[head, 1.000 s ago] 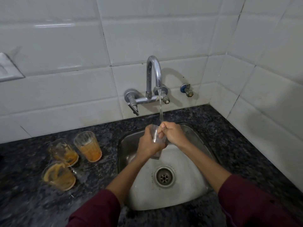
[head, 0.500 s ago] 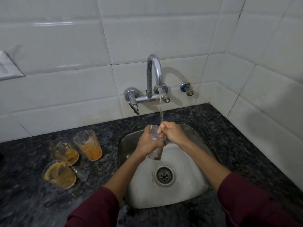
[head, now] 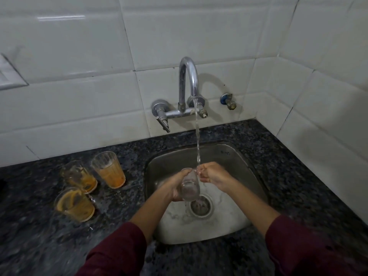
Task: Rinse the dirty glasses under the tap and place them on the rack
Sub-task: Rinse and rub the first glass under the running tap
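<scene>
Water runs from the chrome tap (head: 188, 86) into the steel sink (head: 235, 156). My left hand (head: 175, 186) grips a clear glass (head: 190, 187) over the sink, its base tilted towards me and its mouth up by the stream. Water spills from it towards the drain (head: 201, 206). My right hand (head: 214, 176) pinches the glass's rim just under the water. Three dirty glasses with orange residue stand on the counter to the left: one at the back (head: 109, 169), one in the middle (head: 79, 177), one nearest me (head: 74, 204). No rack is in view.
The sink is set in a dark speckled granite counter (head: 288, 176) in a corner of white tiled walls. A small valve (head: 229, 101) sticks out of the wall right of the tap. A white switch plate (head: 8, 74) is on the left wall.
Both hands have lowered with the glass, deeper over the sink, and the glass has tipped so water pours out of it. The three dirty glasses have not moved.
</scene>
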